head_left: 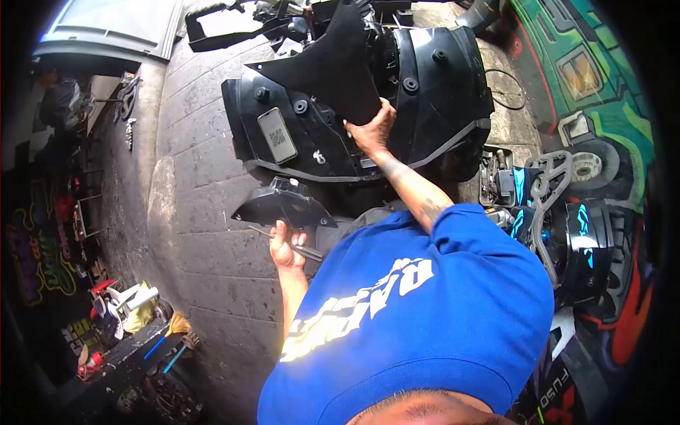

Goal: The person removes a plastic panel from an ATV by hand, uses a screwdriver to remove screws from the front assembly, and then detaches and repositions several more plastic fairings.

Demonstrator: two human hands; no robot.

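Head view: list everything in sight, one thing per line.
body shell: one, black, top centre, over the paving
pointed panel: one, black, in front of the shell
sticker: one, pale with a QR code, on the shell's left part
small panel: one, black, just above the left hand
thin tool: one, dark, centre left
grab rail: one, silver, among parts at right
broom: one, yellow bristles, lower left
mural: one, mostly green, upper right
shirt: one, blue, white lettering, bottom
left hand: closed on the thin tool
right hand: gripping the pointed panel's lower edge
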